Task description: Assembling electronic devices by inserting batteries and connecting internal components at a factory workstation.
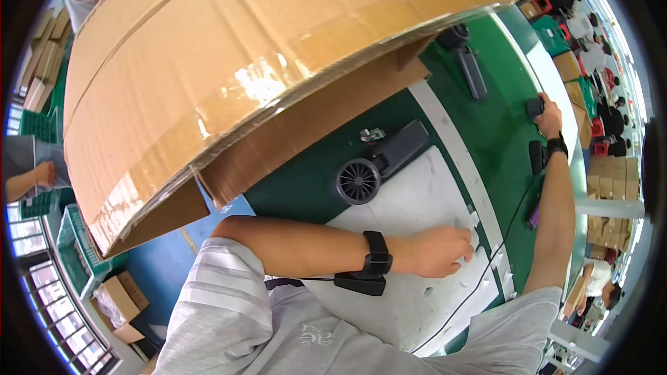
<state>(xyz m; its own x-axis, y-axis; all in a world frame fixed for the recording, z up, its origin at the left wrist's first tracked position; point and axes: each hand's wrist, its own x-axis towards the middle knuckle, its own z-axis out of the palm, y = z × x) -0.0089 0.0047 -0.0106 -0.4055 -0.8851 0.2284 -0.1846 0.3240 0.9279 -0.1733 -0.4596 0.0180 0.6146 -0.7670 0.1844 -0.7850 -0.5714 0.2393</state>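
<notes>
My right hand [550, 119] reaches far to the right over the green work surface. Its fingers are closed around a small dark round part [534, 107]. Over the white mat [389, 298], my left hand [438, 251] is loosely curled, and no object shows in it. Beyond that hand lies a dark grey handheld fan [381, 164], its round grille toward me and its handle pointing away to the right. Close by sits a small circuit board [372, 135]. Another dark handheld device [467, 62] lies farther off, partly under the edge of a large cardboard box.
The taped cardboard box [229, 55] fills the upper left and overhangs the bench. A black cable [507, 236] crosses the mat's right side, near a purple item [533, 217]. Another person's hand [46, 175] shows at far left. Green crates [76, 250] and stacked boxes [611, 198] stand around.
</notes>
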